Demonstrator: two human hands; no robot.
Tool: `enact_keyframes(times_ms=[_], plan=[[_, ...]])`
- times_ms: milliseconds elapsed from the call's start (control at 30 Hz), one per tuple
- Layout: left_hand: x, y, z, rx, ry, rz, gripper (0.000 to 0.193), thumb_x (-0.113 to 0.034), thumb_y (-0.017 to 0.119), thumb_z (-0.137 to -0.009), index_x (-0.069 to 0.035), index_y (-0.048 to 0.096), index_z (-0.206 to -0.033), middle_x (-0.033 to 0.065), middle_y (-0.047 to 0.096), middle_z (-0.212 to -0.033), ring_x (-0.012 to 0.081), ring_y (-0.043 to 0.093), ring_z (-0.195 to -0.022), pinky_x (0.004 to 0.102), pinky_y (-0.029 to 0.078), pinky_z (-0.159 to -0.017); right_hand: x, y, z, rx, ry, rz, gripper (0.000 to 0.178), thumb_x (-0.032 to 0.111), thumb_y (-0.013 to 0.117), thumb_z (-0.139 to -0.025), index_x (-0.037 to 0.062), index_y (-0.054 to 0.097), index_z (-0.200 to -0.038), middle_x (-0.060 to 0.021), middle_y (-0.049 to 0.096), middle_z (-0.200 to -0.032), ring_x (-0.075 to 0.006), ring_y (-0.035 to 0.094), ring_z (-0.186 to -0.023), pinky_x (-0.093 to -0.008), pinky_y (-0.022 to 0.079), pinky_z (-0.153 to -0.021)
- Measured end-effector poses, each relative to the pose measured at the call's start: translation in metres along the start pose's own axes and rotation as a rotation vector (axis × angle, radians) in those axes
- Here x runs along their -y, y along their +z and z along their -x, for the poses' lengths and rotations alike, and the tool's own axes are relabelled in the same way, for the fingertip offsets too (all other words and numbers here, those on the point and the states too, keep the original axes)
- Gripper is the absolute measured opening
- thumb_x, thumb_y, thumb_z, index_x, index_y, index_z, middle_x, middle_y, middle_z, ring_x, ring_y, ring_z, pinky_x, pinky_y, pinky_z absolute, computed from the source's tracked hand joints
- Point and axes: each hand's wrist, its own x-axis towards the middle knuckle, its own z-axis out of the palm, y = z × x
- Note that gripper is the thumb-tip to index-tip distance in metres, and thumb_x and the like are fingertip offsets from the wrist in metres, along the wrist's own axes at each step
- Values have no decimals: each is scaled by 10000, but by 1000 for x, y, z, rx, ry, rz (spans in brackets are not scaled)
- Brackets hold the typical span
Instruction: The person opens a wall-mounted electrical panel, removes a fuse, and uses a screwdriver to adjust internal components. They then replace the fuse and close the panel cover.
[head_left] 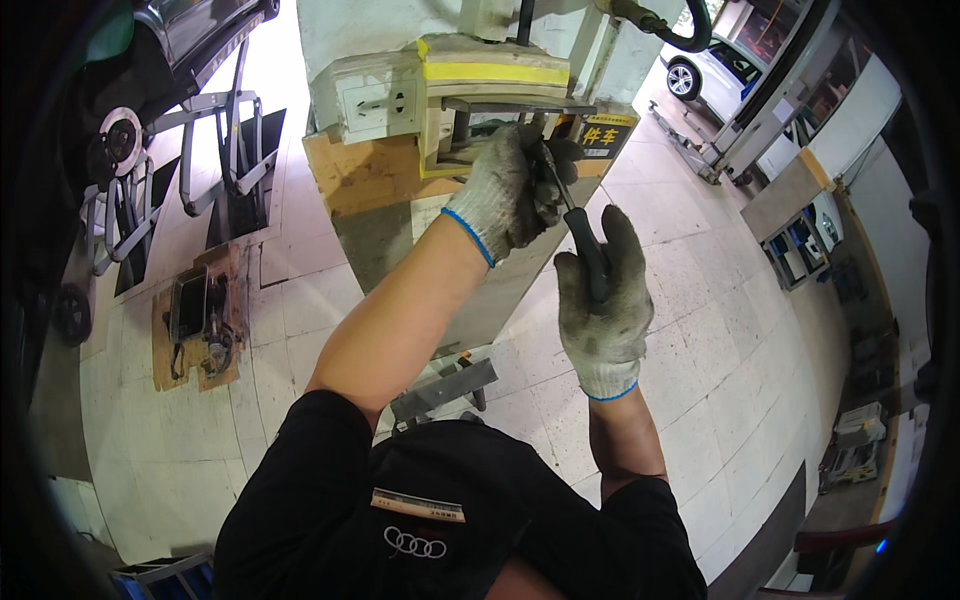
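Both my hands wear grey-white knitted gloves with blue cuff edges, dirty on the fingers. My right hand (608, 320) holds a screwdriver (584, 240) by its dark handle, which lies between thumb and fingers. Its metal shank points up and left to my left hand (505, 195). The left fingers are closed round a dark piece that I cannot make out; the glove hides most of it. Just beyond the left hand stands a worn bench fixture (497, 74) with a yellow band and a dark metal bar across its front.
A tall cabinet (400, 240) stands under the fixture, with a wall socket (385, 103) at its left. Dark parts lie on cardboard (165, 350) on the floor. A raised car with an exposed brake disc (121, 142) is at left, a white car (715, 80) at far right.
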Motion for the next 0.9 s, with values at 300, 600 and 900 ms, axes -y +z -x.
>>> enact_keyframes(times_ms=[300,600,900], plan=[[49,-31,26,-100,212,-220,418,-416,509,-998,-73,694,-1148,53,676,-846,112,509,-542,274,375,-429,-3,0,64,81,108,-96,359,51,690,-929,-15,654,-1279,-216,707,-1166,-369,721,-1037,-416,585,-893],[113,-147,121,-447,111,61,325,-436,490,-1028,-133,594,-971,-7,412,-585,150,418,-480,306,321,-438,10,25,158,725,15,-495,618,175,834,-837,-55,575,-1349,-222,654,-1270,-351,695,-1105,-427,587,-895],[82,-151,134,-252,210,188,322,-464,469,-1040,-164,548,-954,-54,323,-563,117,330,-448,289,260,-411,-72,101,-55,254,416,-818,612,211,685,-1018,56,414,-1544,-132,566,-1449,-249,624,-1213,-366,600,-922]])
